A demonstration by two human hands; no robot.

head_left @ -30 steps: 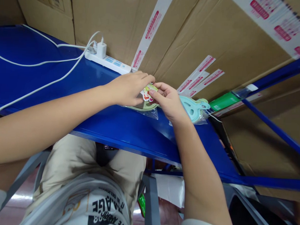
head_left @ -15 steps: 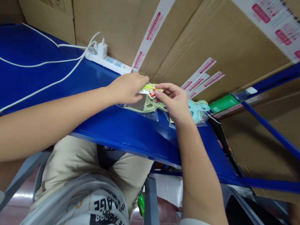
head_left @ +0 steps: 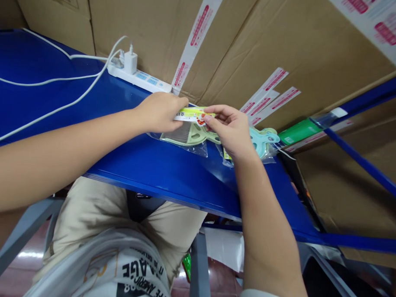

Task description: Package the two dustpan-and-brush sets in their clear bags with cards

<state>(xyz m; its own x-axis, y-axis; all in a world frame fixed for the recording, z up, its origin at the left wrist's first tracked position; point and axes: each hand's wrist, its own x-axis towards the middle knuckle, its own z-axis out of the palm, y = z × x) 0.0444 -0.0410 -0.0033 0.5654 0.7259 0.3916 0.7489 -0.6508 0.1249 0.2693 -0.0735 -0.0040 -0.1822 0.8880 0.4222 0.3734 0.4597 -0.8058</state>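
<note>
My left hand [head_left: 163,111] is closed on the left end of a narrow yellow-and-white printed packet [head_left: 189,117] with a small red cartoon on it. The thumb and fingers of my right hand [head_left: 229,125] pinch its right end. Just below the packet, a pale green plastic item with a grey ribbed part [head_left: 180,135] lies in a clear bag on the blue table [head_left: 145,164]. It looks like a small brush or comb; I cannot tell which. Beyond my right wrist lies a light blue plastic item [head_left: 260,140] with a holed handle, also bagged.
A white power strip [head_left: 138,79] with a charger and white cables [head_left: 72,103] lies at the back left. Taped cardboard boxes [head_left: 140,25] stand behind the table. To the right are a green package [head_left: 299,134] and a blue frame bar [head_left: 363,160].
Slightly more of the packet's printed face shows between my hands, and my left hand sits a little farther left. Both hands keep hold of it. The camera view has shifted slightly.
</note>
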